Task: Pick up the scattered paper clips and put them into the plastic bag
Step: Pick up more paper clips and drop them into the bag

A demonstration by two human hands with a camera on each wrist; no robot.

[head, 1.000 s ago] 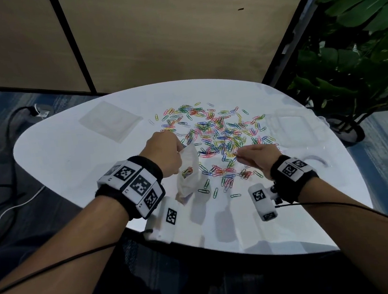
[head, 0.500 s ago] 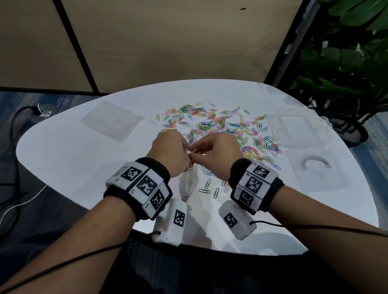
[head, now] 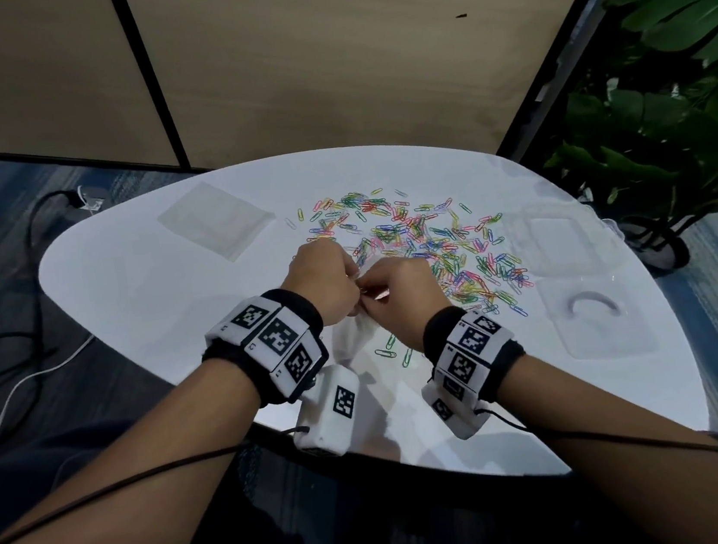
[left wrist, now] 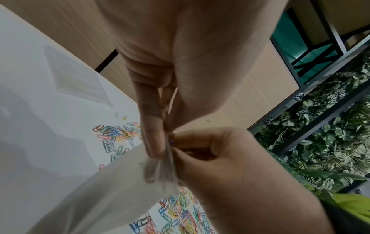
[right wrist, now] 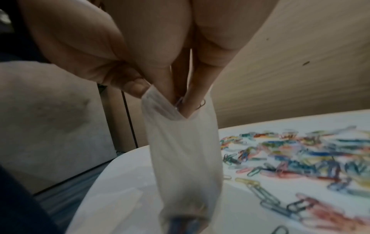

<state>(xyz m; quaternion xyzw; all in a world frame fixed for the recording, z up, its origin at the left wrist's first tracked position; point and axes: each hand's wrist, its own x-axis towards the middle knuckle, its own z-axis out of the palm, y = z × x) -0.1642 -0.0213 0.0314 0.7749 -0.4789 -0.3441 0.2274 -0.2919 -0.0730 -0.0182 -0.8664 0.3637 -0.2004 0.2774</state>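
Note:
Many coloured paper clips (head: 435,244) lie scattered over the white table (head: 148,297). My left hand (head: 351,281) pinches the rim of a small translucent plastic bag (head: 351,336), which hangs above the table with a few clips in its bottom (right wrist: 186,221). My right hand (head: 369,297) is against the left. Its fingertips (right wrist: 188,104) sit in the bag's mouth, pinching a few clips (right wrist: 201,103). In the left wrist view the left fingers (left wrist: 154,139) hold the bag (left wrist: 110,190) beside the right hand (left wrist: 220,158).
A flat stack of empty bags (head: 215,219) lies at the table's far left. Two clear plastic box parts (head: 557,243) (head: 593,315) sit at the right edge. A potted plant (head: 666,98) stands beyond them. Cables (head: 19,358) run over the floor at left.
My right hand left the clip pile on the right, came over to the left hand, and now has its fingertips in the bag's mouth. The left hand kept holding the bag.

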